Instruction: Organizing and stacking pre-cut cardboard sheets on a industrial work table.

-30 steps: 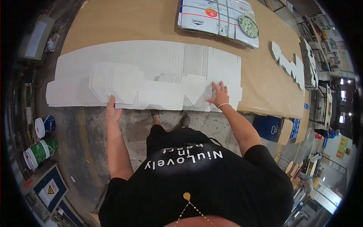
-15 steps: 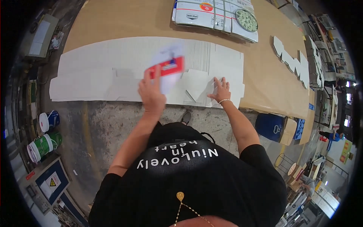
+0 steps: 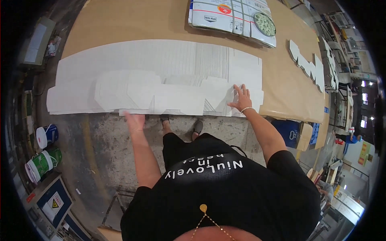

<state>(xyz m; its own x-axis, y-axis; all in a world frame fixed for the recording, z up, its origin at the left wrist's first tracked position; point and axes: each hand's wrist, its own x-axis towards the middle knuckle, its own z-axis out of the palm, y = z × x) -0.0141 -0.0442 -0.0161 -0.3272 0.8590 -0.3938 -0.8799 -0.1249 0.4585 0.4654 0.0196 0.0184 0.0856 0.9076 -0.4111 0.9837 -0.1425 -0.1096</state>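
Observation:
Die-cut white cardboard blanks [image 3: 177, 96] lie overlapped in a long, low spread along the table's near edge, with slots and folded-looking tabs along their fronts. At that edge, left of centre, my left hand [image 3: 136, 121] grips the front of a blank. Its thumb shows at the rim, while the other fingers are mostly hidden under the cardboard. Farther right, my right hand [image 3: 242, 99] rests on top of the blanks, fingers spread and nothing held.
Brown board covers the table [image 3: 277, 84]. A strapped bundle of printed white cartons [image 3: 231, 18] lies at the back. Jagged white cutouts [image 3: 307, 66] sit at the right. Pails [image 3: 44, 162] and a warning-labelled cabinet [image 3: 52, 205] stand left; a blue bin [image 3: 283, 130] is under the right edge.
My left hand has let go of the blurred red-and-white printed piece, now out of sight, and moved down-left to the near edge. My right hand stays on the cardboard.

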